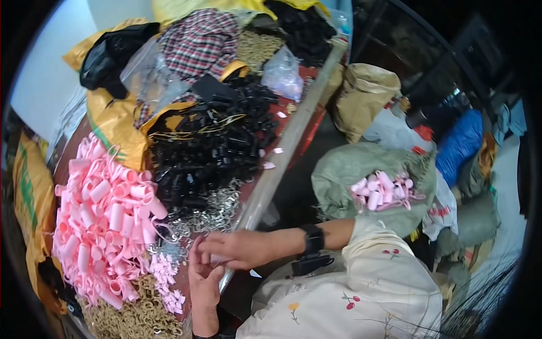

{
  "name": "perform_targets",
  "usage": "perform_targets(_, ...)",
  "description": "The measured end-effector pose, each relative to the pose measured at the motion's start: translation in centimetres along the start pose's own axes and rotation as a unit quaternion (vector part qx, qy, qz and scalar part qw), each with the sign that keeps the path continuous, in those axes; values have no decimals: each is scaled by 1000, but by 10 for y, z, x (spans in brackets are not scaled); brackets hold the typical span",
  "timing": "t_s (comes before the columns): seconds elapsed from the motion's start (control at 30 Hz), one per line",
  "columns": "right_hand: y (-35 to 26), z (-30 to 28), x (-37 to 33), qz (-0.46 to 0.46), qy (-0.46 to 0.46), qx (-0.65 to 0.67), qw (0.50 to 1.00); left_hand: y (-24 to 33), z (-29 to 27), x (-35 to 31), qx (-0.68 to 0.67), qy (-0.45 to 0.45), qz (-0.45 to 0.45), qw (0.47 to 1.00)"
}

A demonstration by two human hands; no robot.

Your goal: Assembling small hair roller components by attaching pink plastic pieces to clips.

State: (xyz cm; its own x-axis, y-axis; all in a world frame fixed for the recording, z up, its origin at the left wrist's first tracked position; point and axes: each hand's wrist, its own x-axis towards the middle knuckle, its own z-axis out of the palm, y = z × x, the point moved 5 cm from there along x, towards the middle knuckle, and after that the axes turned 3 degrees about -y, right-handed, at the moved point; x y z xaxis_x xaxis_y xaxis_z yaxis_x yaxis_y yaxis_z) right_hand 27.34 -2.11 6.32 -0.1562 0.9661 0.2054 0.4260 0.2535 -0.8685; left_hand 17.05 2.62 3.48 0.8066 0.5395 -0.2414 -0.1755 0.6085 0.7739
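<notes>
My left hand (204, 285) and my right hand (243, 249) meet at the table's near edge, their fingers bent and drawn together. Between the fingertips a small pale bit may show, but the fingers cover most of it. Close to the left hand lie small flat light-pink pieces (164, 272) and a heap of tan ring-like or hook-like parts (124, 308). Beyond the hands, shiny silver metal clips or hooks (212, 210) are scattered. A big pile of pink plastic tubes with cords (101, 220) rises on the left.
Black plastic parts (197, 152) are heaped mid-table, beside yellow sacking (116, 124) and a checked cloth (200, 39). The table's pale edge strip (271, 175) runs diagonally. At right, pink tubes (381, 189) sit on a green-grey sack (339, 175), near a brown paper bag (367, 93).
</notes>
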Motion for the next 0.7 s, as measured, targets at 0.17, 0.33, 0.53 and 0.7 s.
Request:
perform_targets(0.17,-45,-99,-125,138,189,-187,954,-23,17,-1,84,-124,-59,987)
perform_targets(0.33,-32,-151,-309,412,140,-457,776,-31,5,-11,63,-86,-64,992)
perform_targets(0.53,-26,-156,-312,452,204,-414,763,-22,-24,-11,127,4,-15,992)
perform_targets(0.7,-28,-103,-85,130,73,-343,927,16,-103,-33,393,225,109,885)
